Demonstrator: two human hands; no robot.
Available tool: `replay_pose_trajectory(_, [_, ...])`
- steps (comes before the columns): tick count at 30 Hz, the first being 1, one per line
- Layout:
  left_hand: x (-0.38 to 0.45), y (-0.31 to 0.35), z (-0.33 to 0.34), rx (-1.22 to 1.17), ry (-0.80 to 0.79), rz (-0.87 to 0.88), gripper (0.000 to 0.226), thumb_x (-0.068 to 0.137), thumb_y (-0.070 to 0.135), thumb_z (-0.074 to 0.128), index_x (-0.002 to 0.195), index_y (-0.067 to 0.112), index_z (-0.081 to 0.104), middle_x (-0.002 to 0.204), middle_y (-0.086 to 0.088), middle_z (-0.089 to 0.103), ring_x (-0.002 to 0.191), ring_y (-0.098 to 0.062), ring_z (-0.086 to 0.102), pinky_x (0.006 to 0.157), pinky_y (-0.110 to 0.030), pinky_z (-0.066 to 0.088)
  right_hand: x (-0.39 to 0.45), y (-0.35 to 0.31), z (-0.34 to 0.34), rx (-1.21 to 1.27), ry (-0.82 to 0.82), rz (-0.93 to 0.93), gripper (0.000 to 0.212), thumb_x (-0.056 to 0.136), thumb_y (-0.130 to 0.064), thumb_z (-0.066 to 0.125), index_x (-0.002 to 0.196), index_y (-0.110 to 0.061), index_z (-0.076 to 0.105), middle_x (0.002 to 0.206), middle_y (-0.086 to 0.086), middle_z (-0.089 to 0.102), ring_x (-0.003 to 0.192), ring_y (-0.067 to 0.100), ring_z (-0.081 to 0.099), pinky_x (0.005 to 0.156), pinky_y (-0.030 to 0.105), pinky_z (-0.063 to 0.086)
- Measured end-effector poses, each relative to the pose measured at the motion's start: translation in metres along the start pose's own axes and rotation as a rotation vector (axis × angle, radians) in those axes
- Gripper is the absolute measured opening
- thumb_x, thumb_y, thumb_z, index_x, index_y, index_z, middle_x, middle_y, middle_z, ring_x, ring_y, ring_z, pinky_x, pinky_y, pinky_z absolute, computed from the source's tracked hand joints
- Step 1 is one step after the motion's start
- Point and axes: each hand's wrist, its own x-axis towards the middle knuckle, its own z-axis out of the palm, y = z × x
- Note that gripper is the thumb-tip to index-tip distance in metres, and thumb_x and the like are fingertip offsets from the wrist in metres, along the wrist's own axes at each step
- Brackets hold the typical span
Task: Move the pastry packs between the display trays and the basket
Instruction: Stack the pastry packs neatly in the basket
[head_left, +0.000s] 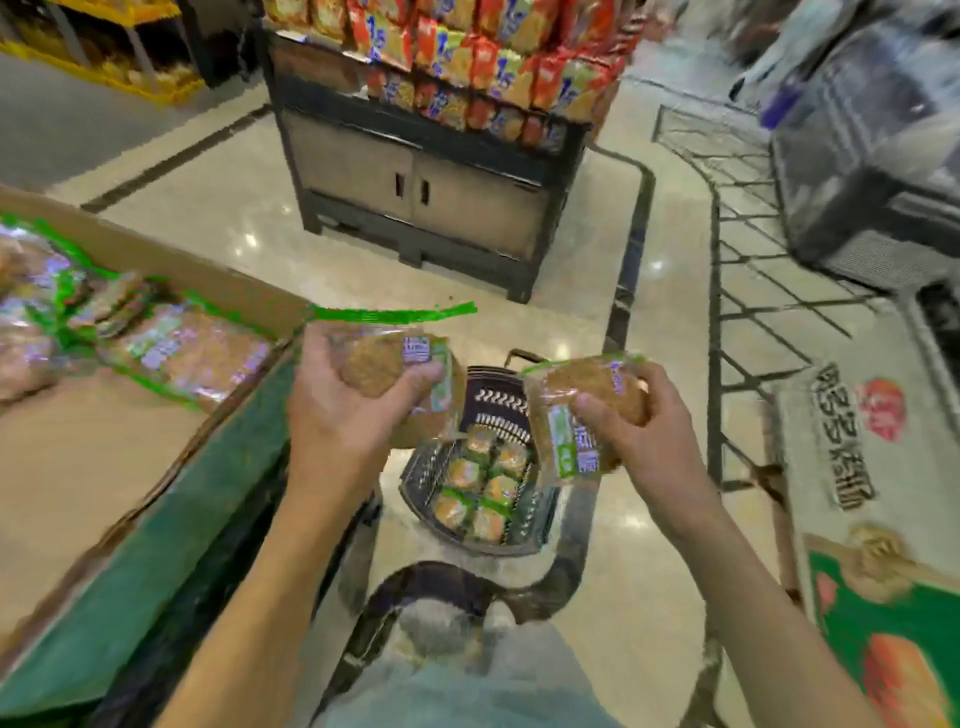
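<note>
Each of my hands holds a clear, green-edged pastry pack with a round brown pastry inside. My left hand (345, 402) grips one pastry pack (387, 361) just right of the display tray's corner. My right hand (631, 423) grips a second pastry pack (576, 415), tilted on edge. Both packs hang above a dark plastic basket (530, 519) on the floor, which holds several small packs (480, 488). On the left, the cardboard display tray (171, 260) carries more pastry packs (176, 353) at its far side.
A snack shelf unit (426, 171) stands straight ahead across the shiny floor. A chest freezer (872, 171) is at the right, with printed cartons (852, 441) below it. My legs and shoes (447, 629) are just behind the basket. The tray sits on a green-sided stand (171, 530).
</note>
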Motion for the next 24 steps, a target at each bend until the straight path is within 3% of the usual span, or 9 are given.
replay_pose_trajectory(4, [-0.036,-0.025,0.091,-0.015,-0.201,-0.183,0.070,0.065,0.037,0.095,0.118,0.027,0.050,0.099,0.005,0.076,0.090,-0.016,0.075,0.076,-0.050,0.062,-0.017,0.042,-0.086,0.074,0.134,0.082,0.043,0.077,-0.022,0.081,0.114,-0.022,0.058,0.099,0.002,0.075,0.089,0.017,0.074,0.065,0.023,0.057])
replay_pose_trajectory(8, [-0.070,-0.044,0.187,-0.064,-0.221,-0.331,0.066,0.064,0.037,0.093,0.115,0.029,0.051,0.110,-0.003,0.073,0.094,-0.018,0.074,0.070,-0.043,0.063,-0.011,0.085,-0.177,0.118,0.211,0.113,0.044,0.082,-0.016,0.078,0.120,-0.019,0.054,0.090,-0.010,0.075,0.083,0.008,0.073,0.062,0.020,0.056])
replay_pose_trajectory(10, [-0.087,-0.052,0.238,-0.075,-0.182,-0.370,0.059,0.070,0.030,0.091,0.112,0.030,0.050,0.111,-0.002,0.071,0.096,-0.018,0.073,0.071,-0.042,0.063,-0.001,0.106,-0.217,0.120,0.204,0.129,0.049,0.085,-0.015,0.076,0.127,-0.020,0.051,0.097,-0.007,0.072,0.085,0.004,0.072,0.064,0.020,0.056])
replay_pose_trajectory(12, [-0.104,-0.059,0.279,-0.034,-0.166,-0.401,0.052,0.074,0.024,0.088,0.109,0.029,0.050,0.104,0.004,0.070,0.090,-0.008,0.072,0.070,-0.033,0.062,0.006,0.128,-0.248,0.118,0.191,0.166,0.051,0.086,-0.015,0.076,0.130,-0.023,0.050,0.104,-0.004,0.070,0.088,0.005,0.072,0.066,0.020,0.056])
replay_pose_trajectory(18, [-0.126,-0.080,0.340,0.002,-0.059,-0.484,0.055,0.076,0.017,0.088,0.116,0.023,0.050,0.103,0.006,0.071,0.090,-0.007,0.072,0.075,-0.033,0.061,0.052,0.167,-0.289,0.116,0.049,0.237,0.051,0.086,-0.024,0.079,0.127,-0.036,0.052,0.105,-0.008,0.071,0.094,0.009,0.072,0.072,0.026,0.059])
replay_pose_trajectory(21, [-0.114,-0.096,0.346,-0.025,0.059,-0.516,0.053,0.076,0.014,0.087,0.112,0.025,0.051,0.099,0.006,0.072,0.092,-0.011,0.072,0.074,-0.036,0.061,0.094,0.173,-0.282,0.103,-0.069,0.256,0.051,0.087,-0.025,0.078,0.128,-0.039,0.051,0.112,-0.001,0.071,0.095,0.012,0.073,0.072,0.026,0.059])
replay_pose_trajectory(24, [-0.095,-0.112,0.347,-0.040,0.187,-0.544,0.055,0.076,0.015,0.087,0.113,0.029,0.050,0.099,0.011,0.072,0.090,-0.005,0.071,0.073,-0.029,0.058,0.145,0.175,-0.260,0.070,-0.225,0.263,0.052,0.087,-0.020,0.076,0.129,-0.037,0.051,0.111,-0.001,0.072,0.093,0.010,0.073,0.072,0.024,0.058])
